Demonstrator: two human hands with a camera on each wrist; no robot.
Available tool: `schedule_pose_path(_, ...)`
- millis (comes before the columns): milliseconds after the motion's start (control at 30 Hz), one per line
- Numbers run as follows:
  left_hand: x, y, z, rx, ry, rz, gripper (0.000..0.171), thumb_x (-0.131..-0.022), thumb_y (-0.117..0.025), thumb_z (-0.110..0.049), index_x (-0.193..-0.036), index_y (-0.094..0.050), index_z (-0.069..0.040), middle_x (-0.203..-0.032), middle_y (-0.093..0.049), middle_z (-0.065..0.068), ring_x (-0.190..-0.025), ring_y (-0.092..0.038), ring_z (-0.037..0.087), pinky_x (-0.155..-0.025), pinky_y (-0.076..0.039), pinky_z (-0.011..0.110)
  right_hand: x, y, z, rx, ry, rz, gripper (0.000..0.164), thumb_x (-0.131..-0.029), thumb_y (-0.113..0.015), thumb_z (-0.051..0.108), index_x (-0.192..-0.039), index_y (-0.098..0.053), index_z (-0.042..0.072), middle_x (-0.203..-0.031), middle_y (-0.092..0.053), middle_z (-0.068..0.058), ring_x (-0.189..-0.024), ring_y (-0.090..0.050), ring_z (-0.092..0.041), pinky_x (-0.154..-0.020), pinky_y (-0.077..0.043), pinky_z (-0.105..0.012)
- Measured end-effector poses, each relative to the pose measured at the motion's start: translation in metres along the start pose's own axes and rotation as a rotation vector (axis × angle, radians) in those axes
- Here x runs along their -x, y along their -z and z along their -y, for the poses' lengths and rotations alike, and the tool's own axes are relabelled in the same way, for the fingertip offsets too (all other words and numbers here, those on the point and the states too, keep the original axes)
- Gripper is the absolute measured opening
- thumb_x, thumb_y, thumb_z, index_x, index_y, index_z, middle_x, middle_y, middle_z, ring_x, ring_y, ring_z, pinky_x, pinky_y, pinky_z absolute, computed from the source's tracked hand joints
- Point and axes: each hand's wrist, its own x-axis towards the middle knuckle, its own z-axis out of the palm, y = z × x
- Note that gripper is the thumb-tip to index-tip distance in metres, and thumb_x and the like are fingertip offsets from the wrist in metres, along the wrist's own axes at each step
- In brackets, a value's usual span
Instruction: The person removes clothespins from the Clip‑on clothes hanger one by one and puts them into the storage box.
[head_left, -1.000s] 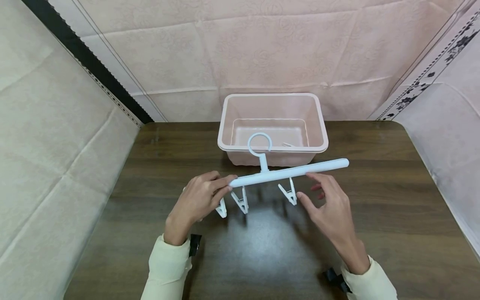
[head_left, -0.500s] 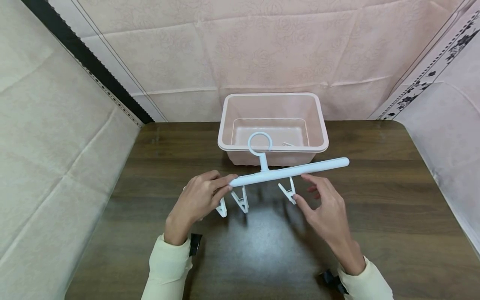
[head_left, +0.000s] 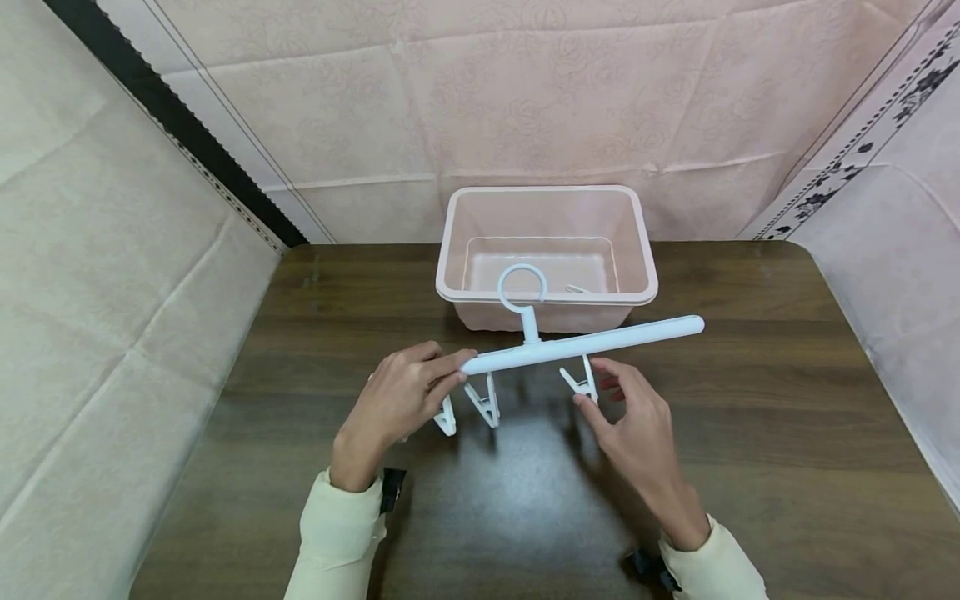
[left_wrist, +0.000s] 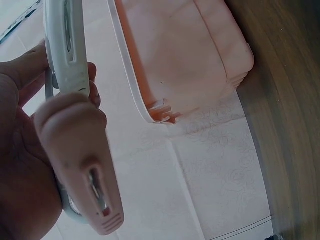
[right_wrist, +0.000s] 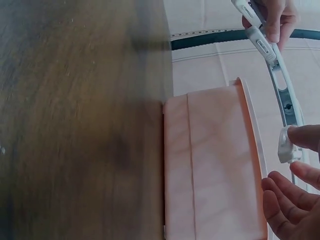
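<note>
- At far left, the hanger's near-left end is gripped between thumb and fingers of the left hand (head_left: 408, 385); that end is covered by the hand.
- In the left wrist view, a pinkish clip (left_wrist: 82, 160) is seen just beside this grip; which clip it matches in the head view cannot be told.
- Just right of and below the left grip, two white clips are hung; the first clip (head_left: 446, 417) is partly hidden by the fingers, the second clip (head_left: 491, 407) is seen in full.
- Between and above the two grips, the hanger (head_left: 585, 343) is held over the table (head_left: 750, 375), its long axis slanted rightward and slightly away from the person; the hook (head_left: 522, 267) is pointed away, seen across the rim of the bin (head_left: 577, 315).
- Inside the bin, a small pale object (head_left: 576, 289) is partly hidden by the rim.
- At right, the right clip (head_left: 588, 385) is pinched by thumb and index finger of the right hand (head_left: 633, 417); the bar's free end is extended past this grip.
</note>
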Motion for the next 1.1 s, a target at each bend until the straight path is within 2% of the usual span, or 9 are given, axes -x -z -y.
schedule_pose_path(333,0.0004,-0.0004,-0.0012,0.002,0.006,0.004,0.03,-0.09,-0.077,-0.012,-0.12,-0.074,-0.008,-0.076,-0.055,-0.001,-0.057,-0.042,0.008,-0.049,-0.037,0.024,0.0023,-0.0043,-0.0049,-0.022,0.013,-0.031,0.049,-0.076,-0.085,-0.003,-0.12,-0.064,0.0,-0.098,-0.069,-0.009,-0.08,-0.062,-0.018,-0.072,-0.047,-0.021)
schedule_pose_path(600,0.0008,-0.0007,-0.002,0.002,0.019,0.013,0.031,-0.09,-0.076,-0.013,-0.121,-0.074,-0.009,-0.075,-0.055,-0.001,-0.058,-0.042,0.009,-0.05,-0.037,0.024,0.0036,-0.0051,-0.0079,-0.08,0.015,-0.106,0.047,-0.075,-0.082,-0.011,-0.118,-0.068,0.001,-0.095,-0.072,-0.008,-0.074,-0.062,-0.017,-0.069,-0.048,-0.021)
schedule_pose_path(900,0.0012,-0.0005,-0.0019,0.002,0.02,0.009,0.031,-0.09,-0.077,-0.013,-0.12,-0.074,-0.009,-0.076,-0.055,-0.001,-0.057,-0.042,0.009,-0.049,-0.037,0.024,0.0035,-0.0029,-0.0065,-0.041,0.023,-0.174,0.039,-0.073,-0.085,-0.009,-0.109,-0.074,0.002,-0.087,-0.071,-0.006,-0.072,-0.06,-0.019,-0.067,-0.043,-0.017)
schedule_pose_path(1100,0.0015,-0.0002,-0.0026,0.0,0.029,0.016,0.031,-0.09,-0.077,-0.013,-0.12,-0.074,-0.009,-0.075,-0.054,-0.001,-0.057,-0.042,0.009,-0.049,-0.037,0.024,0.0027,-0.0016,-0.0058,-0.039,0.021,-0.177,0.035,-0.072,-0.087,-0.006,-0.103,-0.074,0.003,-0.089,-0.073,-0.004,-0.071,-0.059,-0.018,-0.068,-0.042,-0.018)
